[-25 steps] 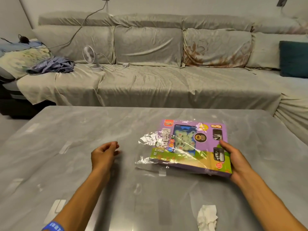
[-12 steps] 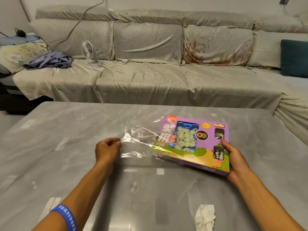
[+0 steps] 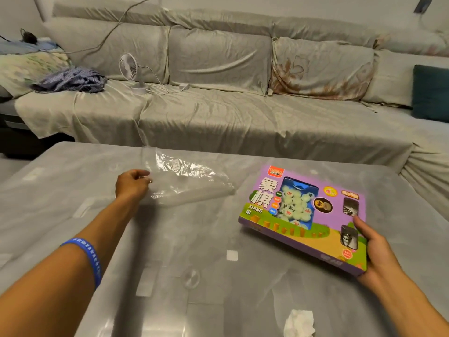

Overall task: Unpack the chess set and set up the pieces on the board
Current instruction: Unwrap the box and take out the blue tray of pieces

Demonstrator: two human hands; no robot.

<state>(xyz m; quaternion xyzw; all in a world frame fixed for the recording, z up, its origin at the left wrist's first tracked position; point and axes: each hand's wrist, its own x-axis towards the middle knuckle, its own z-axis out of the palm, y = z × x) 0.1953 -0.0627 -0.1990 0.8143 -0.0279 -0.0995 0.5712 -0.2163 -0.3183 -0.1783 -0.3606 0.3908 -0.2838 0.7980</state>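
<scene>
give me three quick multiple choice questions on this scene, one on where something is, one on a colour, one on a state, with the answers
1. Where is the crumpled tissue?
A. on the table's near edge
B. on the sofa
C. on top of the box

2. What colour is the wristband?
A. red
B. blue
C. yellow

3. What state is the game box in?
A. closed, out of its wrap
B. sealed inside the wrap
C. open, pieces on the table

Answers:
1. A, it lies on the table close to the camera.
2. B, a blue band circles the left forearm.
3. A, the left hand pinches the clear plastic wrap away from the box, and the right hand grips the box, still closed.
</scene>
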